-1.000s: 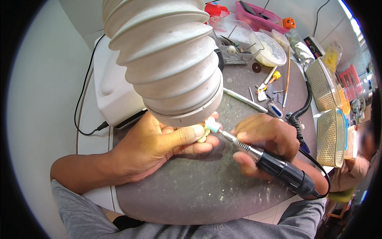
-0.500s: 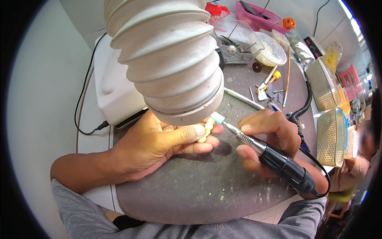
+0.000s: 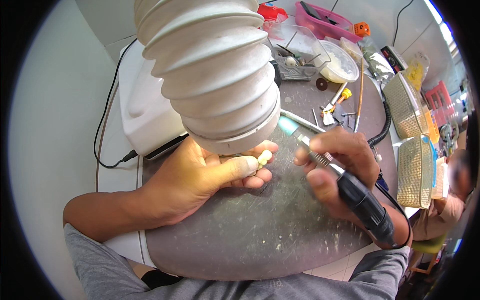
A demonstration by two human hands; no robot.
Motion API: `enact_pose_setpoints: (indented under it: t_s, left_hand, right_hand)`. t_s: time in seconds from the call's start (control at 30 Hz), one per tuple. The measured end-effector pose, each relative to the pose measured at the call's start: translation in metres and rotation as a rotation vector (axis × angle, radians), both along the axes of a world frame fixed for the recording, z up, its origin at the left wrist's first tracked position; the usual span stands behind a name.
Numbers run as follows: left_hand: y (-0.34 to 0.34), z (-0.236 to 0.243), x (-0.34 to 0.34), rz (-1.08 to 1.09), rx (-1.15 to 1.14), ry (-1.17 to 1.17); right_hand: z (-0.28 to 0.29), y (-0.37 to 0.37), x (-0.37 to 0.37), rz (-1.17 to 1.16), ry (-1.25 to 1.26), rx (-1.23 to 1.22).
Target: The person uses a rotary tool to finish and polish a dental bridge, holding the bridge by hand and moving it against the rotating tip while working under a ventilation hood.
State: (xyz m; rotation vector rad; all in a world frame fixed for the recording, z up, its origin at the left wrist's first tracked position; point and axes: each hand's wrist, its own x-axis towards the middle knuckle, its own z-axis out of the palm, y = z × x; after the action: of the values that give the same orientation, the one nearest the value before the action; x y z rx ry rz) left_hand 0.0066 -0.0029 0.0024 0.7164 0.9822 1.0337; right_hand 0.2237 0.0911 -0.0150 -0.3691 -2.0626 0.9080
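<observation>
My left hand (image 3: 210, 172) pinches a small cream-coloured row of false teeth (image 3: 263, 159) between thumb and fingers, just under the mouth of a white ribbed suction hose (image 3: 220, 85). Part of the piece is hidden by the thumb. In my right hand (image 3: 345, 162) is a rotary handpiece (image 3: 364, 200) with a black body and silver neck, its cord trailing from the rear. A pale teal tip (image 3: 287, 125) sits at the front end, blurred, pointing up and left. It stands apart from the teeth.
Left of the hose is a white machine housing (image 3: 150, 105) with a black cable. At the back stand a clear box of small tools (image 3: 300, 50), a round plastic tub (image 3: 341, 61) and a pink basket (image 3: 325, 20). Mesh baskets (image 3: 414, 172) line the right; another person's arm (image 3: 442, 215) shows beyond.
My right hand has drawn the handpiece away, its tip moving from against the teeth to up and right of them. My left fingers have shifted and turned the teeth slightly.
</observation>
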Motion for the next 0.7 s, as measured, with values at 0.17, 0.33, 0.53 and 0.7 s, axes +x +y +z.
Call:
enact_pose_setpoints:
  t_s: [0.17, 0.33, 0.53, 0.7]
  left_hand:
    - [-0.003, -0.008, 0.001, 0.011, 0.092, 0.066]
    - [-0.003, -0.01, 0.004, -0.001, 0.203, 0.124]
    - [-0.006, -0.008, 0.006, 0.033, 0.278, 0.234]
    - [-0.006, -0.01, 0.003, 0.003, 0.338, 0.26]
  right_hand:
    - [0.0, -0.013, -0.018, 0.081, 0.025, -0.313]
    - [0.003, -0.022, -0.026, 0.132, -0.014, -0.6]
    - [-0.002, -0.013, -0.02, 0.123, -0.02, -0.616]
    - [0.005, -0.013, -0.018, 0.109, -0.06, -0.729]
